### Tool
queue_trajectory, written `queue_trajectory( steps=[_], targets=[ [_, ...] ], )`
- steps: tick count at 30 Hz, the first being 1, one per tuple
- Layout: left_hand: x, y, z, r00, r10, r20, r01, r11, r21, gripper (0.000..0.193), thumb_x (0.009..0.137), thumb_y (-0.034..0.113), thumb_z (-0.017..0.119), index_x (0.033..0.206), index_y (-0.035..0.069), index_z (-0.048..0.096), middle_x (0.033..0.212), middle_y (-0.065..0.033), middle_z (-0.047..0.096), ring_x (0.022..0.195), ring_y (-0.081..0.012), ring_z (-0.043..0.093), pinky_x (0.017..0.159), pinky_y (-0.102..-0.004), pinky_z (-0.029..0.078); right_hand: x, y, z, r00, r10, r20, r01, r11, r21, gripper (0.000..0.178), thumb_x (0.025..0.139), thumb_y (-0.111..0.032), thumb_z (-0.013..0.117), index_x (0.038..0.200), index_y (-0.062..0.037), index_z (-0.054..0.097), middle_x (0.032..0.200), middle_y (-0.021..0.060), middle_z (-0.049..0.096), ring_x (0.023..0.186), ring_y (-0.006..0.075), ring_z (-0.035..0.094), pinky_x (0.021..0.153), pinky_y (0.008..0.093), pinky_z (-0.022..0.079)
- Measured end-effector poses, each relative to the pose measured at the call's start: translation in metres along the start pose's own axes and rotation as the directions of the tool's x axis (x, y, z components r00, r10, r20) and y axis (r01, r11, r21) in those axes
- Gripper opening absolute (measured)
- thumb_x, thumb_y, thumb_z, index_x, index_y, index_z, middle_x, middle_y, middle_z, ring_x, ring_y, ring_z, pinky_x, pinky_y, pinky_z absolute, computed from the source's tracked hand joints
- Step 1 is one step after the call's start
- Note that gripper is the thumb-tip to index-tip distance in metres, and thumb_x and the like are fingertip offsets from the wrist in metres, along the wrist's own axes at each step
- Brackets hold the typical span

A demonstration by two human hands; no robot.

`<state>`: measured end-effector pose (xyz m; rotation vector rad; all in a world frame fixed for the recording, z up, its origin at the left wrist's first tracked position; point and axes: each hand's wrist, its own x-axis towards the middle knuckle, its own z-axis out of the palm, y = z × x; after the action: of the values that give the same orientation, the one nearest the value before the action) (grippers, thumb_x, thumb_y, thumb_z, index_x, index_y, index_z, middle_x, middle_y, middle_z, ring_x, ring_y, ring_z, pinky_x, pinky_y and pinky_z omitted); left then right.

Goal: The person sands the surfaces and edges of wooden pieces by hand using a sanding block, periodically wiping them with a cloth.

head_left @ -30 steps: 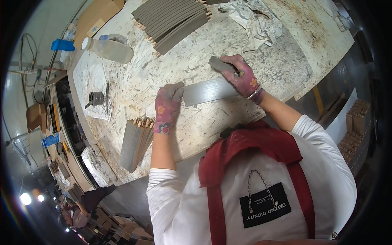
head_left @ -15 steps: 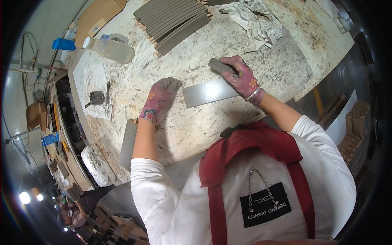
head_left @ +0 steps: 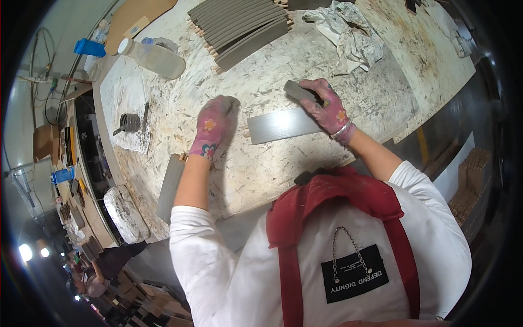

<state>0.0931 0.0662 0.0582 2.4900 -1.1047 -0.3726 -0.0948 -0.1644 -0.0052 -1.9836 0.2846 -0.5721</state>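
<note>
A flat grey wooden slat (head_left: 286,125) with a glossy face lies on the stained bench, pegs showing at its left end. My right hand (head_left: 328,110), in a pink flowered glove, is closed round a small grey block (head_left: 300,92) and covers the slat's right end. To the left of the slat, a short gap from its pegs, is my left hand (head_left: 217,122) in a matching glove. Its fingers are curled in, and whatever they may hold is hidden. Beside my left forearm another grey piece (head_left: 172,185) lies along the bench edge.
Far off lies a stack of grey slats (head_left: 239,27), with a crumpled white cloth (head_left: 351,38) to its right. At the far left are a translucent bottle (head_left: 155,59), a blue cup (head_left: 90,47) and a dark coil (head_left: 129,123). A smeared white container (head_left: 125,213) sits near left.
My left hand has drawn slightly left and away from the slat's end, its fingers curling in more. My right hand keeps its grip on the block. The whole view has shifted a little.
</note>
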Motion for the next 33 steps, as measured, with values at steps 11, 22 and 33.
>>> queue_trajectory(
  steps=[11, 22, 33],
  targets=[
    [-0.069, 0.041, 0.084, 0.959, 0.149, -0.242, -0.134, 0.988, 0.077, 0.083, 0.078, 0.034, 0.084, 0.143, -0.001, 0.047, 0.15, -0.0215, 0.043, 0.143, -0.0413, 0.036, 0.122, -0.0552, 0.024, 0.001, 0.015, 0.0, 0.964, 0.221, -0.151, -0.163, 0.933, 0.322, 0.042, 0.091, -0.026, 0.074, 0.127, -0.0069, 0.065, 0.12, 0.0086, 0.059, 0.108, 0.0192, 0.059, 0.095, 0.0317, 0.048],
    [-0.127, 0.044, 0.087, 0.965, 0.139, -0.222, -0.11, 0.984, 0.139, 0.079, 0.079, 0.02, 0.081, 0.145, -0.005, 0.045, 0.147, -0.0268, 0.046, 0.139, -0.0463, 0.038, 0.118, -0.052, 0.03, 0.006, 0.021, 0.007, 0.97, 0.121, -0.212, -0.064, 0.964, 0.258, 0.045, 0.094, -0.033, 0.073, 0.127, -0.0037, 0.064, 0.116, 0.0082, 0.061, 0.109, 0.0204, 0.06, 0.095, 0.0325, 0.05],
    [-0.097, 0.086, 0.078, 0.91, 0.313, -0.272, -0.28, 0.947, 0.155, 0.073, 0.081, 0.029, 0.078, 0.142, 0.0, 0.049, 0.146, -0.0221, 0.05, 0.14, -0.0441, 0.039, 0.118, -0.0566, 0.027, 0.011, 0.01, -0.041, 0.836, 0.488, -0.25, -0.235, 0.731, 0.641, 0.045, 0.094, -0.029, 0.07, 0.128, -0.001, 0.062, 0.105, 0.0074, 0.068, 0.083, 0.0148, 0.063, 0.074, 0.0275, 0.055]
  ],
)
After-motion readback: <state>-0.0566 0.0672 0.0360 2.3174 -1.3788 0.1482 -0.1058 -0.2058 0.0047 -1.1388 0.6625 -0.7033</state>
